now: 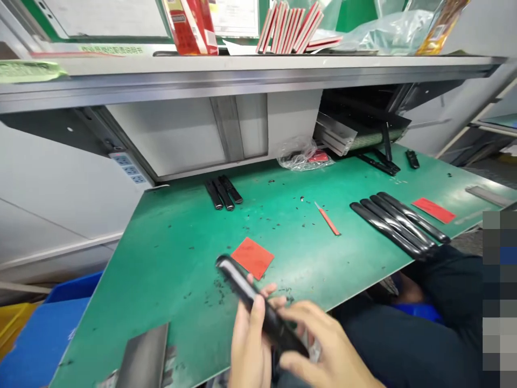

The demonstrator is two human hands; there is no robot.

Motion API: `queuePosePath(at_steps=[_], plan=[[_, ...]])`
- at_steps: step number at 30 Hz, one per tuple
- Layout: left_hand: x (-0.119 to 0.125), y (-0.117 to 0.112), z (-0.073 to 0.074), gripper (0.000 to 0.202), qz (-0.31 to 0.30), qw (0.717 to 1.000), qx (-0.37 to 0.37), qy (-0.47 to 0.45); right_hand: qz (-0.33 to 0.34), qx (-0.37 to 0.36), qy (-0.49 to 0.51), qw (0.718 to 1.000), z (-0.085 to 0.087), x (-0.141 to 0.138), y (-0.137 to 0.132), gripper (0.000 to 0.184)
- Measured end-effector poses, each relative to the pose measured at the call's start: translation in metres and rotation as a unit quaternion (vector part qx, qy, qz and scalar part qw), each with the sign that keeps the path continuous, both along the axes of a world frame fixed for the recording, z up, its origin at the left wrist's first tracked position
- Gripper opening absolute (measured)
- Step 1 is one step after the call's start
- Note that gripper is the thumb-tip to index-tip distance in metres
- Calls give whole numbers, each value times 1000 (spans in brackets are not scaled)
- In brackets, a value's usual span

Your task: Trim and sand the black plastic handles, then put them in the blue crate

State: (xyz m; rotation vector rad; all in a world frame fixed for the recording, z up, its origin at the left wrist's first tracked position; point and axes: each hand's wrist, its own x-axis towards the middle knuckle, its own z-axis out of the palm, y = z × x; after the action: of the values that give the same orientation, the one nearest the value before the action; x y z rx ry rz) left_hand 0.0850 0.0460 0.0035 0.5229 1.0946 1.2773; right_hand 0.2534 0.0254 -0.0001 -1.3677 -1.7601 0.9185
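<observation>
Left hand (252, 334) clamped mid-length on a long, rounded, glossy black bar (238, 280), likely for steadiness; right hand (323, 345) pinches its near end, probably for turning control. Bar's held across the flat green tabletop's (169, 280) front edge.

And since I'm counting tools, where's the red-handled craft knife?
Head view: the craft knife lies right of centre on the green tabletop, left of four glossy black pieces.

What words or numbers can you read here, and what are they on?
No text reads for certain.
Green strips on the shelf, left: characters too blurred.
Red packet: print too blurred.
White papers behind: print too small.
Held black piece: no writing visible.
</observation>
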Motion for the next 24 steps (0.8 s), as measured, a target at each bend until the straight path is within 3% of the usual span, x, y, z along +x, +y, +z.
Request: queuePosePath(at_steps=[2,4,6,7,8,10,11,13,16,20,22,24], plan=[[6,-4,8,59,8,999,21,27,-15,68,-74,995,2,20,14,55],[-6,-7,14,52,-20,989,56,134,-128,59,-131,981,6,54,60,44],[-34,-10,17,39,-82,945,92,303,-206,34,-173,963,9,90,117,39],[-50,-12,16,32,-121,901,113,401,-226,15,-188,955,10,105,142,37],[-67,-13,16,25,-160,836,134,507,-238,-2,-198,951,11,118,163,35],[-97,-15,15,12,-236,663,192,684,-252,-29,-205,945,13,134,187,34],[-108,-15,16,16,-253,579,216,744,-257,-38,-202,944,14,139,191,34],[-122,-15,22,29,-268,454,262,808,-263,-44,-184,946,18,144,183,34],[-124,-10,36,24,-275,357,321,833,-246,-32,-122,961,19,132,141,38],[-114,5,55,12,-292,278,416,815,-119,-4,-4,993,5,66,50,73],[-110,13,63,14,-300,263,440,804,-22,1,37,999,-1,24,10,74],[-107,19,68,10,-299,263,444,802,64,26,88,994,-2,-10,-17,54]])
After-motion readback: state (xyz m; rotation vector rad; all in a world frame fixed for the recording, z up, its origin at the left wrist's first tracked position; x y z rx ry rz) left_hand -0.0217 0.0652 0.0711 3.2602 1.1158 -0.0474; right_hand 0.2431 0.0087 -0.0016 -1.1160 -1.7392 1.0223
